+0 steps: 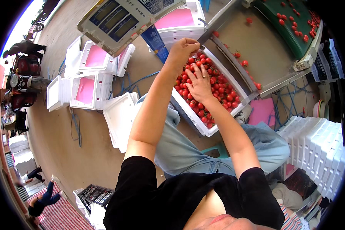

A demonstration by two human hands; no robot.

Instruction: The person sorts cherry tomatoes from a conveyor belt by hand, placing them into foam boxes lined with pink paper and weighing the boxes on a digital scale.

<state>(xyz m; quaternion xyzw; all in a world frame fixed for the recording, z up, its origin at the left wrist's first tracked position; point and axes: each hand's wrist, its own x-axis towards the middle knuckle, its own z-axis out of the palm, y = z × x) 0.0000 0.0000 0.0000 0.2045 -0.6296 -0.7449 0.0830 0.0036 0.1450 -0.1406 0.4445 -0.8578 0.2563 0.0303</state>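
My left hand [184,51] is raised at the far end of a white foam box [209,130] full of red cherry tomatoes [220,90], its fingers curled together; whatever may be between them I cannot make out. My right hand [197,82] lies on the tomatoes with fingers spread, a ring on one finger. Right of the box, a metal sorting tray [270,57] holds a few loose tomatoes, and a green chute [291,42] above it carries more.
A scale [115,25] stands at the top. Foam boxes with pink liners [88,92], lids [117,122] and blue straps are on the left; stacked boxes [314,153] on the right. Motorbikes [23,84] and other people [44,199] are at the far left.
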